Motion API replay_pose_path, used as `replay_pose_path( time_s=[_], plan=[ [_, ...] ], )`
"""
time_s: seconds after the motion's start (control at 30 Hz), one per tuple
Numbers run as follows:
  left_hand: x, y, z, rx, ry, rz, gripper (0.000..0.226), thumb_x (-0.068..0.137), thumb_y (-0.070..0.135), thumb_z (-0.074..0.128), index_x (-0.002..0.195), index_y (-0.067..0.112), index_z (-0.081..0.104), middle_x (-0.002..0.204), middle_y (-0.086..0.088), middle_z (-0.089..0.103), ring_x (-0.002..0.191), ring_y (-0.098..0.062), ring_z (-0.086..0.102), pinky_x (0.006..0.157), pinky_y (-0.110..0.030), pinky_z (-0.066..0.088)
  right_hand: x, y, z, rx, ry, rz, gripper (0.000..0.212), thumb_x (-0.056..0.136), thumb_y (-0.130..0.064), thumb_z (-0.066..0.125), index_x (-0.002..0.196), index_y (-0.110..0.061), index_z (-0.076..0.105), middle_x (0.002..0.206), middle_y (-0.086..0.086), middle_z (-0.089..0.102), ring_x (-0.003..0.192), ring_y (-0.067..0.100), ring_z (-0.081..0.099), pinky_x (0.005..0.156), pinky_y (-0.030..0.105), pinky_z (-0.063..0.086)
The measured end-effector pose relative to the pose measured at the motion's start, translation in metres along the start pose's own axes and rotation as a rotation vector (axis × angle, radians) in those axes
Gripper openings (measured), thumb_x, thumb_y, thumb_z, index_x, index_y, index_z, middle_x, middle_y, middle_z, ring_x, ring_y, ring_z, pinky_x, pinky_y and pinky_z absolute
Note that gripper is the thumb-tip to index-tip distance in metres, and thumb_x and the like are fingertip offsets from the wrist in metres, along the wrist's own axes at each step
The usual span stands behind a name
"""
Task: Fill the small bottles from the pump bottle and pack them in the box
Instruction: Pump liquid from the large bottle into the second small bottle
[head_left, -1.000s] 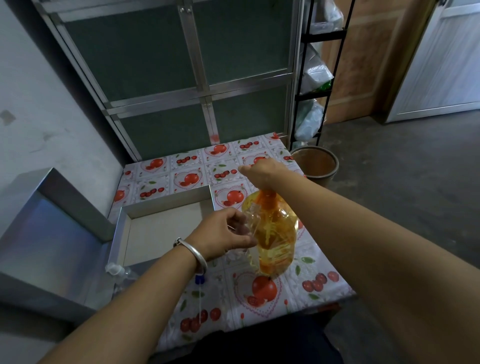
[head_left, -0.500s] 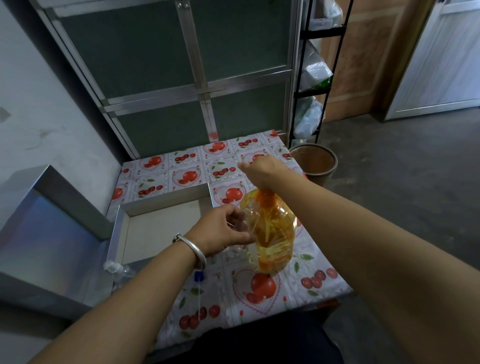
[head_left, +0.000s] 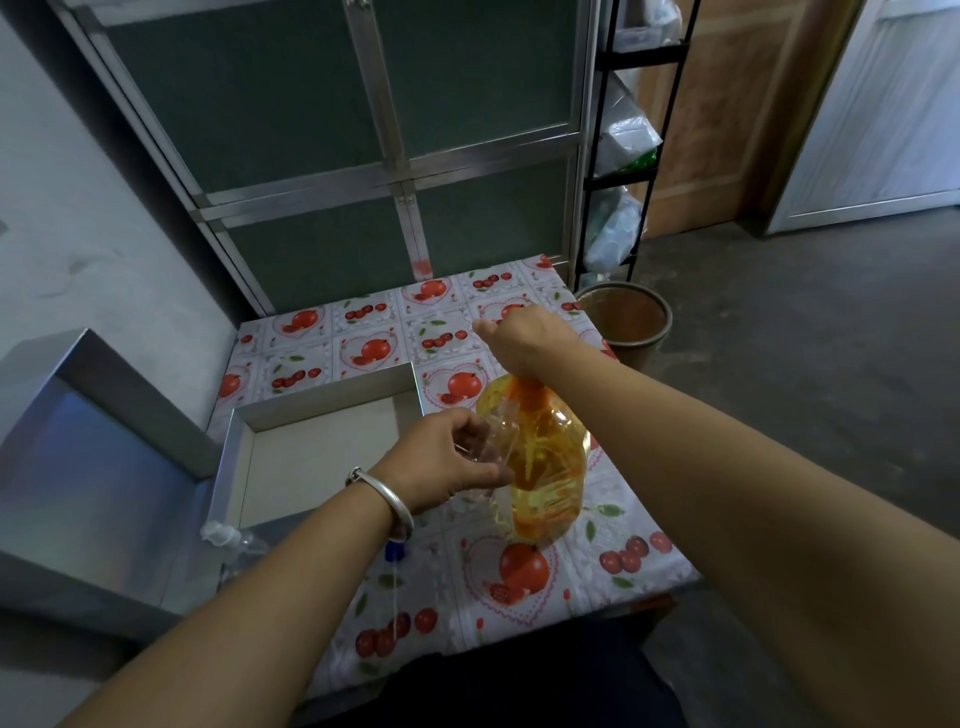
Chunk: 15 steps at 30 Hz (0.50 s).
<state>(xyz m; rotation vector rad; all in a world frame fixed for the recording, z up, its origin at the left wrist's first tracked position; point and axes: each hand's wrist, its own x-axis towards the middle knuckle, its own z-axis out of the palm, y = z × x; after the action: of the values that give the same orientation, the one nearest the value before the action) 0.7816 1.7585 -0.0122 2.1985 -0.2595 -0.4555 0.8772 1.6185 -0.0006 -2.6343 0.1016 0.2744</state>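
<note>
R grip (head_left: 527, 340) curled on pump bottle (head_left: 540, 462) top; L grip (head_left: 447, 465) just beside, holding clear small bottle (head_left: 496, 441).

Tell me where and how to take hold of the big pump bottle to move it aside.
Grip the pump bottle by its narrow orange neck, from above: it stands upright, and its yellow body looks too wide for one hand. The right hand already sits on top there. The left hand holds a small clear bottle against its left side, so avoid that side.

Amber pump bottle (head_left: 540, 457) with orange neck, red-fruit patterned tablecloth (head_left: 363, 332), silver box (head_left: 332, 397).
</note>
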Motion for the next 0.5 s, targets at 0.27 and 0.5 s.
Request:
replay_pose_path(
  time_s=[0.27, 0.5],
  plan=[
    [0.0013, 0.0007, -0.0018, -0.002, 0.011, 0.003, 0.043, 0.067, 0.021, 0.081, 0.103, 0.017, 0.058, 0.093, 0.003, 0.065, 0.083, -0.008, 0.062, 0.069, -0.014, 0.05, -0.0019, -0.0016, -0.0046, 0.056, -0.052, 0.005, 0.055, 0.097, -0.054, 0.029, 0.125, -0.011, 0.05, 0.116, 0.016, 0.054, 0.104, 0.027, 0.055, 0.089, 0.035, 0.044],
    [0.0001, 0.0028, -0.0026, -0.024, 0.01, 0.009, 0.043, 0.069, 0.017, 0.079, 0.107, 0.014, 0.058, 0.091, 0.003, 0.064, 0.082, -0.009, 0.062, 0.071, -0.015, 0.053, 0.0006, 0.0011, 0.0004, 0.032, 0.005, 0.018, 0.055, 0.097, -0.055, 0.029, 0.099, -0.007, 0.056, 0.087, 0.009, 0.05, 0.08, 0.021, 0.053, 0.074, 0.031, 0.044]
  ],
)
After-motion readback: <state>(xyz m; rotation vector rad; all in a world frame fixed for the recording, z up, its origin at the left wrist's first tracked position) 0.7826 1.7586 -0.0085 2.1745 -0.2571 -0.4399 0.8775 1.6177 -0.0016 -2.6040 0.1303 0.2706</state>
